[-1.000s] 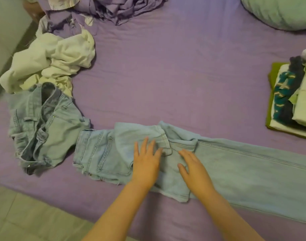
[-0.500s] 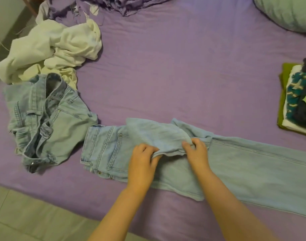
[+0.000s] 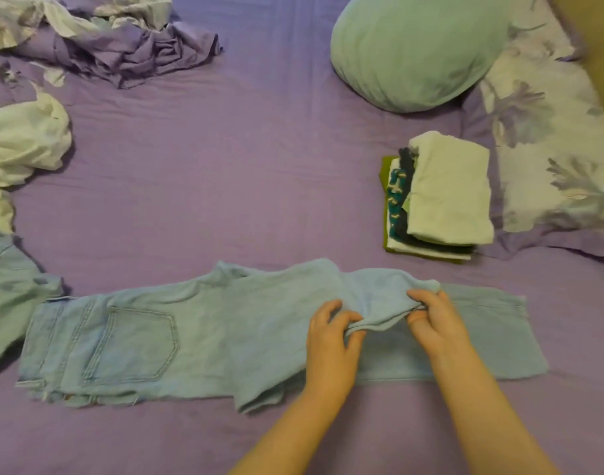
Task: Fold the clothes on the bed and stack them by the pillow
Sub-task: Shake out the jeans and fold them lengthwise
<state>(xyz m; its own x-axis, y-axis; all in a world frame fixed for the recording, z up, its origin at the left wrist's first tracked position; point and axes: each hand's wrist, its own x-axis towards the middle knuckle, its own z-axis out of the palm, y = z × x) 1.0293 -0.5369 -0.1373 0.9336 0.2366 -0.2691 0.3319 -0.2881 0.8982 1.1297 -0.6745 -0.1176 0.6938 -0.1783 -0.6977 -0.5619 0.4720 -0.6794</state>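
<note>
lying flat across the near side of the bed [image 3: 259,186], waistband and back pocket to the left, legs running right: light blue jeans [image 3: 198,341]. being drawn up into a soft ridge over the lower legs, a loose layer of the denim. pinching that ridge from the left with thumb and curled fingertips, the left hand [image 3: 331,341]; gripping it from the right, fingers tucked over the edge, the right hand [image 3: 434,323]. likely holding the fabric at two points so as to keep the fold square and carry it evenly along the leg, judging by the matched grip.

waiting just beyond the jeans, touching the edge of the floral pillow [image 3: 554,173]: a folded stack [image 3: 444,193], a pale garment on top, teal patterned and dark pieces under it, something green at the bottom. sitting there presumably as the landing spot for the jeans once folded. resting further back, a round pale green cushion [image 3: 406,53].

still waiting unfolded along the left edge: another denim piece [image 3: 9,293], a crumpled cream garment [image 3: 23,145], and behind them a rumpled heap of purple bedding [image 3: 122,46]. looking perhaps halfway through, going by those piles.

covering the whole mattress, a purple sheet, lightly creased. showing at the top right corner, a blurred tan surface, too vague to name.
</note>
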